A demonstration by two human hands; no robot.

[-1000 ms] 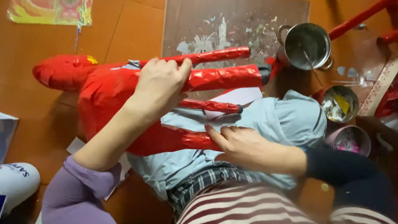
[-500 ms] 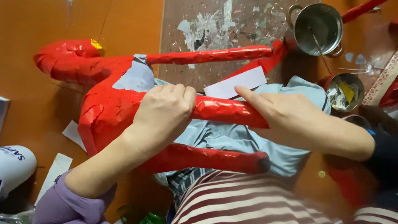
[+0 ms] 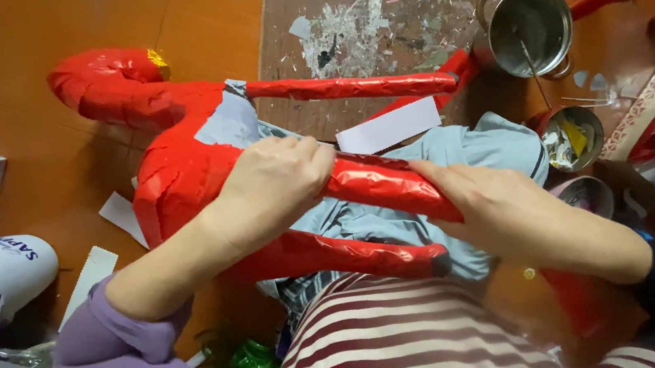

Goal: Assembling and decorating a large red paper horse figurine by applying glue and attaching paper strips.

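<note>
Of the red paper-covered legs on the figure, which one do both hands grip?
The middle leg, lying across the blue cloth: left hand and right hand both clasp it. The upper leg and lower leg are untouched.

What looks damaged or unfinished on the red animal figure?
A grey patch on the red animal figure, near its neck, has no red paper, unlike the rest. Both the left hand and the right hand grip one red leg.

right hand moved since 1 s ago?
Yes. The right hand has gone from the grey cloth onto the red paper horse, now gripping the leg beside the left hand.
</note>
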